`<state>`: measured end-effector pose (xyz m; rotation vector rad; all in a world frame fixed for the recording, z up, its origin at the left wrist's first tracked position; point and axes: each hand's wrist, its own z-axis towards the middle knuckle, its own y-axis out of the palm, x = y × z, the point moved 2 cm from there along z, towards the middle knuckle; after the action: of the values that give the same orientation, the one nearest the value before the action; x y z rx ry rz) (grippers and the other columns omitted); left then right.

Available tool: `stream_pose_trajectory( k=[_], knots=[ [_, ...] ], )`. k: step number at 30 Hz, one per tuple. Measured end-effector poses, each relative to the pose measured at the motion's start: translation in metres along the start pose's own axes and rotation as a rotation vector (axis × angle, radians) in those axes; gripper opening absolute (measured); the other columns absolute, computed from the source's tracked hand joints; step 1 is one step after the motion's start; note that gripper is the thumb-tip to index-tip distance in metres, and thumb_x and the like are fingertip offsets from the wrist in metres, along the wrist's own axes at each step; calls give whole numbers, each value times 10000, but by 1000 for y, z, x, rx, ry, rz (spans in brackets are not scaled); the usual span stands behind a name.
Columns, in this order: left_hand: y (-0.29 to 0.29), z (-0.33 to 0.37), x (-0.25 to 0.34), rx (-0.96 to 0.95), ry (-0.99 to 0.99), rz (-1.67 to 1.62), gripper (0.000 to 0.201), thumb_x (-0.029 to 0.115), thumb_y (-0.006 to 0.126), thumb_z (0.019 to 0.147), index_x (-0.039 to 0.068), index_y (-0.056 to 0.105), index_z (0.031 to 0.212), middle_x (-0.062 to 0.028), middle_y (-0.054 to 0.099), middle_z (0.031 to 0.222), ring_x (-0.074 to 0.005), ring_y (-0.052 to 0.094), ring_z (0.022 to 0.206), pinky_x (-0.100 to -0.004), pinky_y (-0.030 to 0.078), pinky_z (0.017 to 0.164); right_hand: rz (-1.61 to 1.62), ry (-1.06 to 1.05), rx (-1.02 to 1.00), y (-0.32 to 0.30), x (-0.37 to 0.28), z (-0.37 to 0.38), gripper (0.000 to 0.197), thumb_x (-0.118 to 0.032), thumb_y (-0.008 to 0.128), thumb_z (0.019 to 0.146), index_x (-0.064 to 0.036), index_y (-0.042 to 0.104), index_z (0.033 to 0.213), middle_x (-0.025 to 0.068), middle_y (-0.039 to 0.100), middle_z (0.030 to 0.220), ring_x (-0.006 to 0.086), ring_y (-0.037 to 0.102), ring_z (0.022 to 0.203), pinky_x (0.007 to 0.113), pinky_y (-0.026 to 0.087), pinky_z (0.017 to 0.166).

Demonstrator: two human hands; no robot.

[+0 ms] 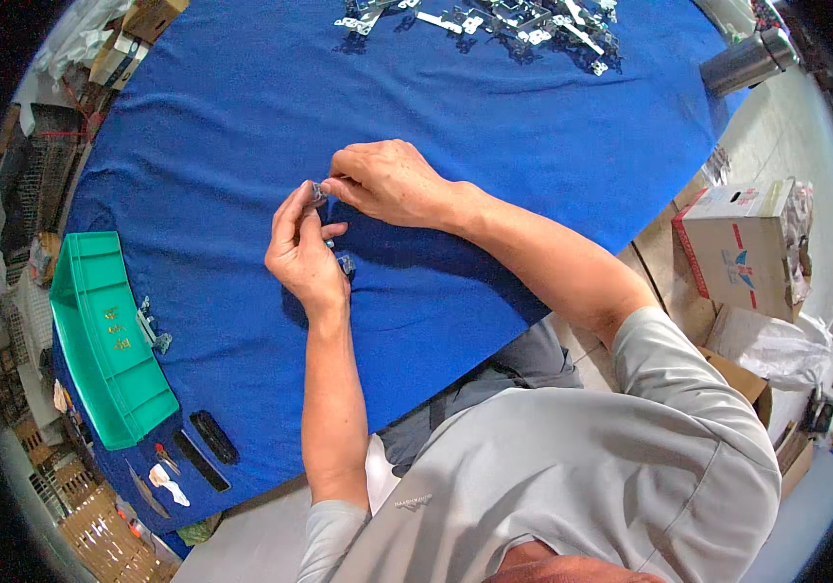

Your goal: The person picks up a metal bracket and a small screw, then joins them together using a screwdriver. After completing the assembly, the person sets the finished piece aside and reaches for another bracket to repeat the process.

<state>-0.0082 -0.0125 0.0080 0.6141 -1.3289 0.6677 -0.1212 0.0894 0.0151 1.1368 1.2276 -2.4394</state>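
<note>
Over the blue cloth, my left hand (308,255) is closed on a small grey metal bracket (318,192), whose end shows at the fingertips. A further bit of metal (346,264) peeks out below the palm; whether it is the same piece I cannot tell. My right hand (392,182) reaches in from the right with thumb and forefinger pinched at the bracket's tip. Anything smaller between those fingers is hidden. To the left stands a green plastic tray (96,364) holding several tiny brass-coloured pieces (117,330). One loose metal bracket (152,328) lies against its right side.
A pile of metal brackets (533,34) lies at the far edge of the blue cloth (475,107). At far right is a steel bottle (749,63). A cardboard box (737,248) stands beyond the table's right edge. Two black oblong objects (201,462) and crumpled white scrap (169,484) sit near left.
</note>
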Motion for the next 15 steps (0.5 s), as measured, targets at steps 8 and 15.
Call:
stream_pose_trajectory(
  k=[8,15],
  knots=[
    [1,-1,-1,19,-47,-43,260,-86,504,926,-25,681,1107,-130,678,1060,-160,674,897,-241,598,591,52,-63,84,-1,2,0,218,-241,636,907,-29,623,858,132,636,758,315,644,710,413,494,618],
    [0,-1,-1,9,-56,-49,265,-83,499,928,-26,679,1114,-139,684,1056,-162,675,916,-245,596,597,87,-60,67,-4,1,-1,173,-191,655,880,-25,607,882,125,635,786,309,643,713,405,495,612]
  ],
)
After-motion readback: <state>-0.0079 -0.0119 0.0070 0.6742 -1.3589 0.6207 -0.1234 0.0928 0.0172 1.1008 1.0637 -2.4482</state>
